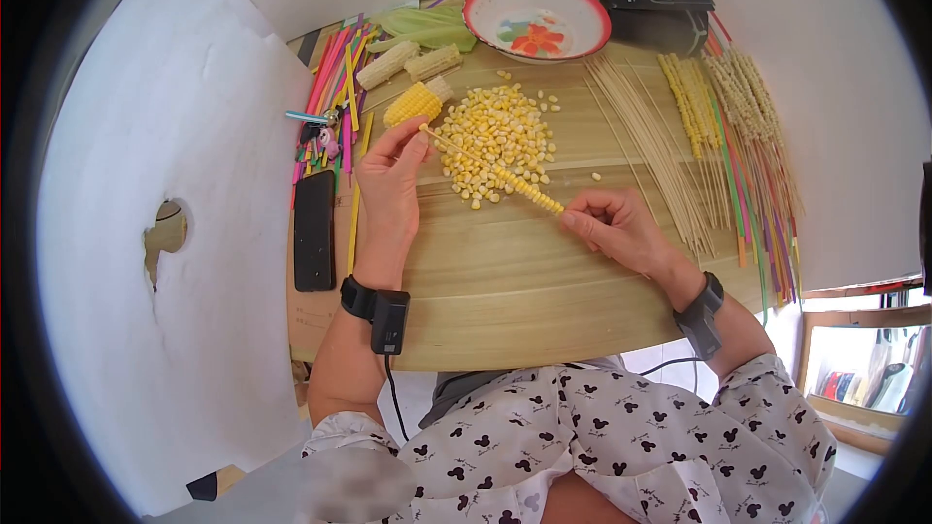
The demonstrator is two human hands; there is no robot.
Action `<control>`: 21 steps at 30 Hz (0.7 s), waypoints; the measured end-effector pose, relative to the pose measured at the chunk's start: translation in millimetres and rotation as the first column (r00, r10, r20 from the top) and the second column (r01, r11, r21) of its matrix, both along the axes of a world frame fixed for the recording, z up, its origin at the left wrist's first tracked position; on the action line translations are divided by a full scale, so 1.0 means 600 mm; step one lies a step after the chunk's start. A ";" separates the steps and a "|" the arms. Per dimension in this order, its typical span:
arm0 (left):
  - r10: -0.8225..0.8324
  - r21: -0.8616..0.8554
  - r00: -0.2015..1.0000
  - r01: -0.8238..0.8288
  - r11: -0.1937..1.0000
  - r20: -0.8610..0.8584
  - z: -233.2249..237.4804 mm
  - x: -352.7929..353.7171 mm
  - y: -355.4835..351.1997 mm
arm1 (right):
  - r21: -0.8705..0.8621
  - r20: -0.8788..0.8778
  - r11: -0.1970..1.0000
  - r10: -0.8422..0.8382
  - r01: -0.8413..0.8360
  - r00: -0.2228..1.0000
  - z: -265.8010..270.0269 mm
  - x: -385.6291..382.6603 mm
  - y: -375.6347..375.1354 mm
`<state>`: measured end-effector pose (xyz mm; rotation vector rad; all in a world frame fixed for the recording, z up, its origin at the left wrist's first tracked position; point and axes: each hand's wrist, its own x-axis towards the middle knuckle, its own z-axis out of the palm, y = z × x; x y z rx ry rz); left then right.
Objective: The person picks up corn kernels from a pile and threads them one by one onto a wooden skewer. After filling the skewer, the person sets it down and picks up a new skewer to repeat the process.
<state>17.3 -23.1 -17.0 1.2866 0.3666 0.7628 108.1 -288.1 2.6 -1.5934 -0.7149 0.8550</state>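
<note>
A thin wooden skewer with a row of yellow corn kernels (527, 189) threaded on it slants between my hands. My right hand (616, 228) pinches its lower end, beside the last kernels. At the bare upper tip, my left hand (393, 170) is closed with a single kernel (423, 127) between thumb and forefinger. Below and behind the skewer lies a pile of loose kernels (495, 131). A partly stripped corn cob (413, 105) rests just beyond my left fingertips.
Bare cobs (388, 65), husks (427, 27) and an enamel bowl (537, 19) stand at the back. A black phone (314, 231) and colored strips (330, 68) lie left. Plain skewers (660, 155), kernel-covered skewers (743, 97) and a black box (658, 15) are right.
</note>
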 end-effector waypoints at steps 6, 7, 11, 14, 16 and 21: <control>0.125 0.204 0.978 -0.090 0.975 -0.166 0.017 -0.008 -0.008 | -0.016 0.079 1.000 -0.012 0.013 0.997 -0.005 -0.003 0.000; 0.130 0.249 0.975 -0.083 0.965 -0.181 0.013 -0.007 -0.003 | 0.037 0.096 0.999 0.009 -0.013 0.995 -0.015 0.002 -0.001; 0.203 0.480 0.955 -0.077 0.874 -0.216 0.016 -0.006 -0.002 | 0.064 0.166 0.998 0.016 -0.027 0.986 -0.011 0.004 -0.005; 0.216 0.584 0.960 -0.074 0.808 -0.176 0.026 -0.006 -0.016 | 0.142 0.203 0.989 0.019 -0.049 0.979 -0.030 0.008 -0.006; 0.221 0.651 0.963 -0.069 0.756 -0.154 0.039 -0.006 -0.024 | 0.109 0.266 0.993 0.023 -0.054 0.964 -0.017 0.010 -0.011; 0.295 0.807 0.949 -0.084 0.585 -0.115 0.055 -0.009 -0.039 | 0.129 0.302 0.989 0.032 -0.074 0.953 -0.025 0.013 -0.013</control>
